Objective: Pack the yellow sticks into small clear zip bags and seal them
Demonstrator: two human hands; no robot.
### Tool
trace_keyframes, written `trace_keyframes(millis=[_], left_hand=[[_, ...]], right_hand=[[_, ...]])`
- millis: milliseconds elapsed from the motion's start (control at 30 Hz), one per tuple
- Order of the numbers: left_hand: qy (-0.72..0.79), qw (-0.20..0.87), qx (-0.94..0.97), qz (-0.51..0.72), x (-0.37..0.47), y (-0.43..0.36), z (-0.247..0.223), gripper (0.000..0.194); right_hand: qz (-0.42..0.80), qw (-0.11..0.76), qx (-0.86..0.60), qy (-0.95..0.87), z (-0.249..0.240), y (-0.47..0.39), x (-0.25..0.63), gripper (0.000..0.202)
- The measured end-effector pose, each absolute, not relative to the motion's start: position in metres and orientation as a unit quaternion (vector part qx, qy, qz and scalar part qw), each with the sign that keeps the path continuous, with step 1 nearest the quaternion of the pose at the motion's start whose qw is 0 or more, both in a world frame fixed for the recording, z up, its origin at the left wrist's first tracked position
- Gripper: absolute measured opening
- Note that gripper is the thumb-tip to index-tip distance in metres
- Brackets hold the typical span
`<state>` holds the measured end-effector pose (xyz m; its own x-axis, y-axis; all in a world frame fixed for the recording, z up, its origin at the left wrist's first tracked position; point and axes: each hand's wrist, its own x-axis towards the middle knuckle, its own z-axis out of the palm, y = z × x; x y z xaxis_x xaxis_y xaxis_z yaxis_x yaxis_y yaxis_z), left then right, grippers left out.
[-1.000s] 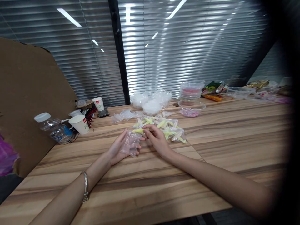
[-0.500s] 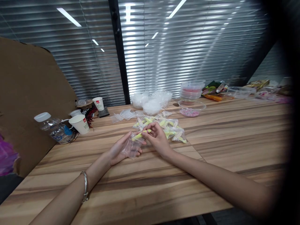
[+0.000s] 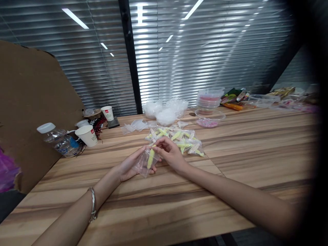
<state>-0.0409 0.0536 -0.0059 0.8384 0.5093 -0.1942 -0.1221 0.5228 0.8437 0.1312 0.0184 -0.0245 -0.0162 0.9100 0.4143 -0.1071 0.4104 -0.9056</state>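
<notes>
My left hand (image 3: 131, 166) is closed around a small clear plastic bag (image 3: 141, 165), its mouth turned up toward my right hand. Inside the bag lies most of a slim yellow stick-like piece (image 3: 150, 158), slanting down; its exact kind I cannot make out. At the bag's mouth, the fingertips of my right hand (image 3: 169, 153) pinch the upper end of this piece. Just beyond my right hand is a pile of clear bags (image 3: 191, 145) holding similar yellow pieces and pale ones. My right fingers partly cover the bag's mouth.
Flat clear bags (image 3: 138, 125) lie behind the pile, beside stacked clear plastic bowls (image 3: 166, 117). Farther right stands a tub with pink bits (image 3: 207, 122). At left are a paper cup (image 3: 87, 135), a plastic bottle (image 3: 60, 140) and a cardboard panel (image 3: 33, 102). Assorted packets (image 3: 233, 97) line the back right.
The yellow piece has gone from lying across the bag's mouth to mostly inside it, now pointing downward. My right hand has shifted slightly left and down.
</notes>
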Motion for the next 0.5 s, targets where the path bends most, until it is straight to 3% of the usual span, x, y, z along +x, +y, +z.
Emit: trace_keyframes(millis=[367,500], left_hand=[[0.225,0.846,0.441,0.197,-0.042,0.059,-0.012,0.046],[0.207,0.856,0.420,0.217,-0.041,0.059,-0.011,0.045]], right_hand=[[0.217,0.490,-0.383,-0.752,-0.020,0.015,0.137,0.032],[0.197,0.516,-0.418,-0.721,-0.012,0.009,0.135,0.034]])
